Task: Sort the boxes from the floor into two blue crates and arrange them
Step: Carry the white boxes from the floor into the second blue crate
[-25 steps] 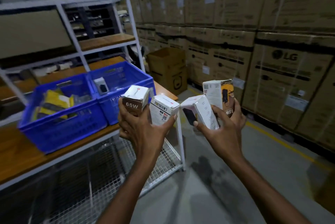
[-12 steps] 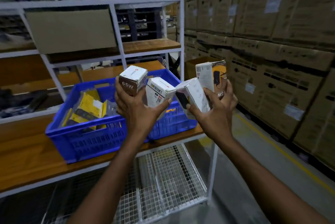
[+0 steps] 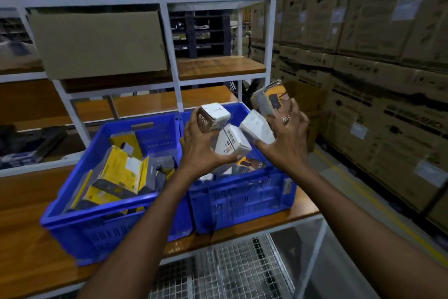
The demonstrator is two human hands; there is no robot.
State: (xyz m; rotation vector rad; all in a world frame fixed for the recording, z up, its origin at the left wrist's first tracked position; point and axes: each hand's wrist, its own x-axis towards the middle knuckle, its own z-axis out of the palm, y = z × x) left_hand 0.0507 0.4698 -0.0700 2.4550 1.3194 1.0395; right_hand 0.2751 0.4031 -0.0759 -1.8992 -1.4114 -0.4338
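Both hands have come forward since the earlier frame and now hang above the crates. The left hand (image 3: 201, 151) curls round a brown-and-white 65W carton (image 3: 211, 118) and a white printed carton (image 3: 233, 141) under it. The right hand (image 3: 288, 147) grips a plain white carton (image 3: 258, 126) and an orange-and-brown carton (image 3: 272, 101). The right blue plastic crate (image 3: 242, 199) sits below both hands, and the left blue plastic crate (image 3: 109, 228), holding yellow packets (image 3: 118, 167), lies left of them, both on the wooden desk (image 3: 21, 204).
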